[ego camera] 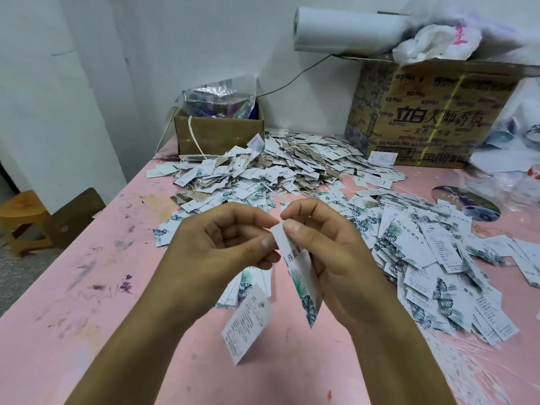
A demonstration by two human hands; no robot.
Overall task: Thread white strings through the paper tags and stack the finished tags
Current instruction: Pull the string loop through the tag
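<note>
The right hand [330, 252] pinched a tag [304, 287] by its top end between thumb and forefinger, and the card hung down from there in front of the person. The left hand [216, 247], fingers curled, nipped at that same top edge. I could not make out the string itself, which was too fine to see. A second tag [247, 325] dangled under the left hand, though how it was held was hidden. These looked like light, fairly stiff slips of printed card, easy to crease and a bit slick, so I judged the top end by the hole the right place to grip. The string would be limp and fiddly. Below lay a scuffed, paint-stained pink table [87, 287] with a heap of tags [277, 168] at the back and more on the right. A small open box [216, 133] and a big printed carton [423, 118] stood against a white wall, the carton with a paper roll [344, 30] on top, and a wooden stool [23, 214] stood off to the left.
</note>
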